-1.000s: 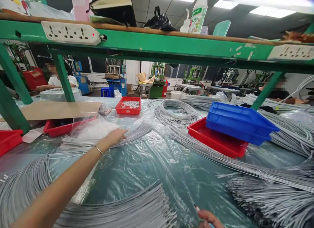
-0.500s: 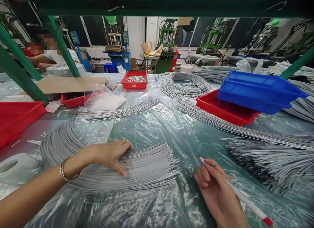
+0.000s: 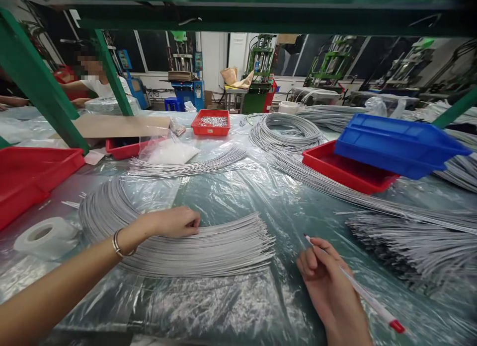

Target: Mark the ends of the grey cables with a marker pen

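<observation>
My left hand lies at the far edge of a fanned bundle of thin grey wires. Its fingers are curled together against the wires; whether any wire is between the fingertips is hidden. The bundle curves back to the left, and its cut ends point right. To the right of those ends, my right hand grips a white pen with a red end and a dark red tip. The tip points up and left, apart from the wires.
A clear tape roll and a red tray stand left. Behind are more wires, a red tray of small metal parts and a wire coil. At right are a blue bin and dark-ended wires. Green posts frame the table.
My left hand has gone from spread fingers over the wires to curled fingers at their far edge. The right hand still holds the pen. The view has shifted slightly.
</observation>
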Action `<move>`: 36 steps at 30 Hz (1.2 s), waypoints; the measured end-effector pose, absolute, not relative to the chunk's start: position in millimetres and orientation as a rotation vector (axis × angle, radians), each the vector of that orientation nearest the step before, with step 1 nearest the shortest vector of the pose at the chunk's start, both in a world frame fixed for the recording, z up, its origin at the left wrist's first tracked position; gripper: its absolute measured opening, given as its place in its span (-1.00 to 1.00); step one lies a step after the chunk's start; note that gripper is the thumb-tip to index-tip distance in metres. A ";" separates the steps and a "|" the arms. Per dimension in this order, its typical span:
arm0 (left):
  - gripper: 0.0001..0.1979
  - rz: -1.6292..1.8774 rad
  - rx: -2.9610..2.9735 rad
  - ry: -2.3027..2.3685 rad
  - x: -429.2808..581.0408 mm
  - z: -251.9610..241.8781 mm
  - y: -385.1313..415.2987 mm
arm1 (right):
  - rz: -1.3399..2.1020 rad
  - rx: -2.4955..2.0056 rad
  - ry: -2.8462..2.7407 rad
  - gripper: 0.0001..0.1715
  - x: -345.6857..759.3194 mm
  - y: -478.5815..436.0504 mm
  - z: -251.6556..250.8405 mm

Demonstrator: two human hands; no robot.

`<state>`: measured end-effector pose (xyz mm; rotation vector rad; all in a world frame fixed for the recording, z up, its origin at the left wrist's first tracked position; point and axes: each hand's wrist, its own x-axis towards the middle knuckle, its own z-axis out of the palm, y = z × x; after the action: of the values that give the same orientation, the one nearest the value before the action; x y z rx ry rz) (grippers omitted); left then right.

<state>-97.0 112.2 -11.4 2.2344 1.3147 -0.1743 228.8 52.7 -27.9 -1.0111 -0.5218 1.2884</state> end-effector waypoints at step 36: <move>-0.61 -0.183 1.737 1.034 -66.8 64.7 26.3 | 1.519 -0.904 -0.871 -0.41 151.4 15.7 -3.2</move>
<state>-66.8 26.3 64.7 1.7373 1.0335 -0.1826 151.4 15.7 -3.2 -0.9040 -0.8715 1.5187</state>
